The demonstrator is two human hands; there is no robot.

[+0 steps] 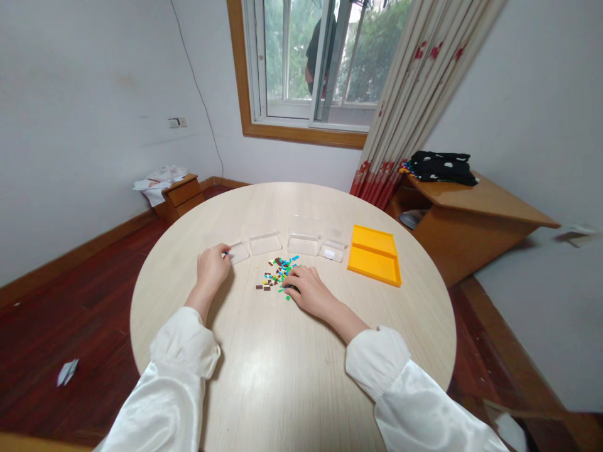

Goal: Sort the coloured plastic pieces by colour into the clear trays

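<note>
A heap of several tiny coloured bricks lies in the middle of the round pale wood table. My right hand rests on the right edge of the heap, fingers curled down onto the pieces. My left hand is closed in a pinch beside a small clear plastic tray, with a small bluish piece at its fingertips. Behind the heap stand further clear trays.
A yellow tray lies to the right of the clear ones. A wooden desk with dark folded cloth stands at the right, a small cabinet at the back left. Someone stands outside the window.
</note>
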